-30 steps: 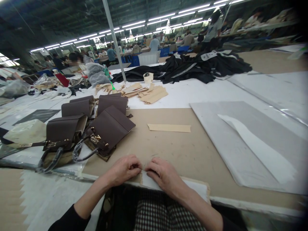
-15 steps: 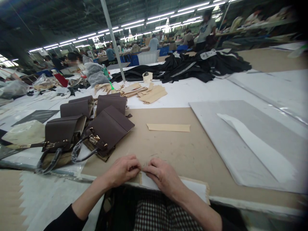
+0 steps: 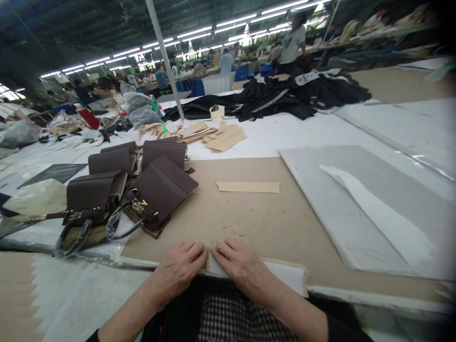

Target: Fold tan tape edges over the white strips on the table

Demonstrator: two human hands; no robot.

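Observation:
A long white piece with tan edges [image 3: 288, 277] lies along the table's front edge, its middle hidden under my right hand. My right hand [image 3: 242, 263] is closed at its left end, thumb and fingers pressed together on the edge. Just beside it, my left hand [image 3: 181, 266] is closed too, with its fingertips at the corner of the same piece. The two hands' fingertips nearly touch. Beyond them a separate tan strip [image 3: 248, 187] rests flat on the brown board [image 3: 199, 213].
Several dark brown handbags [image 3: 164, 190] with wrapped handles crowd the left. A grey sheet [image 3: 342, 213] bearing a curved white strip [image 3: 377, 213] lies right. Tan pieces [image 3: 224, 137], a black fabric heap [image 3: 278, 97] and a slanted pole [image 3: 166, 59] stand farther back, where other people work.
My left hand has turned, its fingers now drawn together and pointing forward at the piece's left edge. The right hand has shifted slightly toward me, fingers curled more.

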